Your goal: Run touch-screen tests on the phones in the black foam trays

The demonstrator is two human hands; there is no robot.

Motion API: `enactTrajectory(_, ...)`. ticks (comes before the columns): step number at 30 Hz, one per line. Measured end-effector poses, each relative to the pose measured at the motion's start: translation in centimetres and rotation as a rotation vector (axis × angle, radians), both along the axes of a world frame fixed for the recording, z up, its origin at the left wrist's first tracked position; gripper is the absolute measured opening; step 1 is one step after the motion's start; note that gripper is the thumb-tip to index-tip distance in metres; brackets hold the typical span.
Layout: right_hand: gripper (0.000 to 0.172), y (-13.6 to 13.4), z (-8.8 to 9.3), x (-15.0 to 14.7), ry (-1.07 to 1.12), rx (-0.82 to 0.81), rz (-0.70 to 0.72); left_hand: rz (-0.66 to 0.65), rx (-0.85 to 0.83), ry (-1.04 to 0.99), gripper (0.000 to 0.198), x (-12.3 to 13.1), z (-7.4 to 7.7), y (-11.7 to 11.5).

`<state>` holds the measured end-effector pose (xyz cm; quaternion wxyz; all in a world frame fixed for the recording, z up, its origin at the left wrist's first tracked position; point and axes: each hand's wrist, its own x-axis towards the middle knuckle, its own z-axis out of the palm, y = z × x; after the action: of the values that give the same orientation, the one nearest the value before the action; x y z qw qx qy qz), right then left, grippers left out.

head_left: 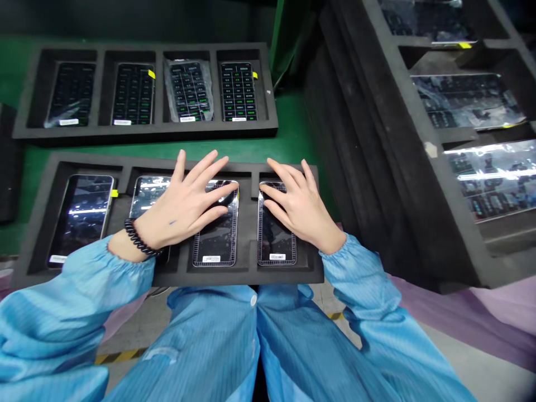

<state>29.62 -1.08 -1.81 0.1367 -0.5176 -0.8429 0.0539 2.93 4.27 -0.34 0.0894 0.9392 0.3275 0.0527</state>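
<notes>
Right hand [305,205] spreading wide, holding nothing, fingers reaching leftward over far end of right-end phone [273,240]; contact unclear. Left hand [180,205] spreading wide, empty, over neighbouring phone [215,241]. Both phones lying in near tray [248,273], long axes running fore-and-aft.

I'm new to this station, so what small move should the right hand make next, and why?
Perhaps the right hand should trace the boxes edging the rightmost phone in the front tray: its screen shows that boxed border, and the fingers lie over its upper left part.
</notes>
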Motion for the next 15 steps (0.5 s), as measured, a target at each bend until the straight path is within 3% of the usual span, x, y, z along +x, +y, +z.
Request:
enactTrajectory(7, 0.035, 0.0, 0.3, -0.1, -0.031, 0.02, 0.006, 0.038, -0.029, -0.004, 0.046, 0.2, 0.3, -0.2)
enactTrajectory(15, 0.036, -1.1, -0.1, 1.2, -0.019, 0.026, -0.073, 0.088, 0.021, -0.023, 0.042, -2.2, 0.0, -0.6)
